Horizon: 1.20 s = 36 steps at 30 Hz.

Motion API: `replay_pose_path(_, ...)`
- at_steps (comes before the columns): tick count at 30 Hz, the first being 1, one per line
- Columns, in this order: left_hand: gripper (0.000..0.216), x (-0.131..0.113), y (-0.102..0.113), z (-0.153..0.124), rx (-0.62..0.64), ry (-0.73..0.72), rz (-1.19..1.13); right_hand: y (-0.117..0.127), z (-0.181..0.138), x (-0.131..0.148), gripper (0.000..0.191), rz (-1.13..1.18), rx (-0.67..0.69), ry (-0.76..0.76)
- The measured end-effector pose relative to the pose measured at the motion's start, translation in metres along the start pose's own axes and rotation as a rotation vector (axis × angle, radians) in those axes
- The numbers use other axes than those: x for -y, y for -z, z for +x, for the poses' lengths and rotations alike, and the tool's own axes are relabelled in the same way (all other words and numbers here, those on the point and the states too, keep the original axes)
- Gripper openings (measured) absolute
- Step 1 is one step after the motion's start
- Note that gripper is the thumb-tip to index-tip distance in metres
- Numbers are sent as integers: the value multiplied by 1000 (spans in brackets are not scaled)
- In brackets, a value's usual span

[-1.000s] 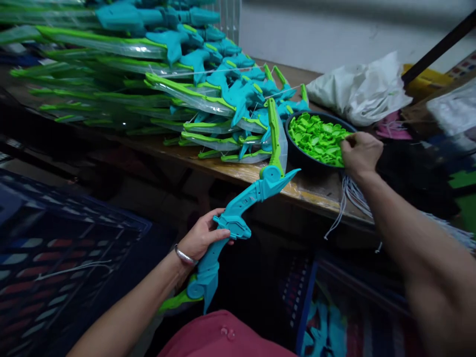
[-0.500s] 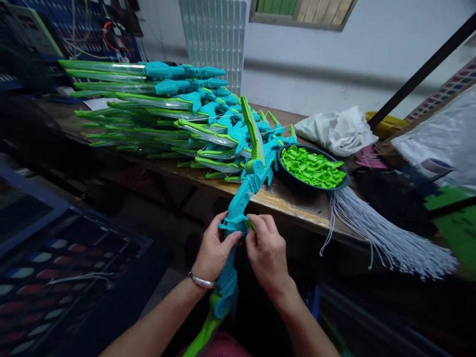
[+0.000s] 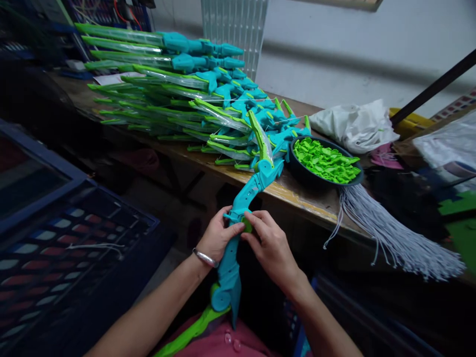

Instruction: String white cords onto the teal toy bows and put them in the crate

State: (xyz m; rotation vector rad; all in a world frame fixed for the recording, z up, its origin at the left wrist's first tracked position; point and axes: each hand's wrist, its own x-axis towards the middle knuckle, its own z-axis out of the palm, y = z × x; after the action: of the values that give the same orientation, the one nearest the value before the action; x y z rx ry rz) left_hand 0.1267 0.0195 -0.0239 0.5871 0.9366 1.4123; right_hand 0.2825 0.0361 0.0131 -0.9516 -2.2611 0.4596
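The turquoise toy bow (image 3: 244, 199) was held aslant, lime-green upper limb (image 3: 262, 142) at the far end, lower limb (image 3: 197, 329) at the near end. The small lime-green part (image 3: 247, 225) sat at the bow's midsection, partly covered.

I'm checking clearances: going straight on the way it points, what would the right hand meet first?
The right hand would likely first meet the green piece it touches, then the turquoise bow; depth is unclear.
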Motion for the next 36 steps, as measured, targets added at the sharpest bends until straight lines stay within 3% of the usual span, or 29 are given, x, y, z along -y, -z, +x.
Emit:
replay_pose_path(4,59,1,-1,1,25,78,-93,8,6,-5,34,-151,74,165)
replay_pose_path(8,55,-1,-6,1,81,171,-176,9,12,-9,38,-277,-8,332)
replay_pose_path(13,46,-5,-8,1,95,198,-235,3,15,-13,29,-200,-37,368)
replay_pose_path(18,39,-5,2,1,92,225,-248,8,6,-6,6,54,12,177)
replay_pose_path(24,46,-12,3,-6,92,175,-227,16,0,2,5,302,-136,-167)
replay_pose_path(36,50,-9,-7,-23,113,52,-26,19,-4,17,9,116,-148,-195)
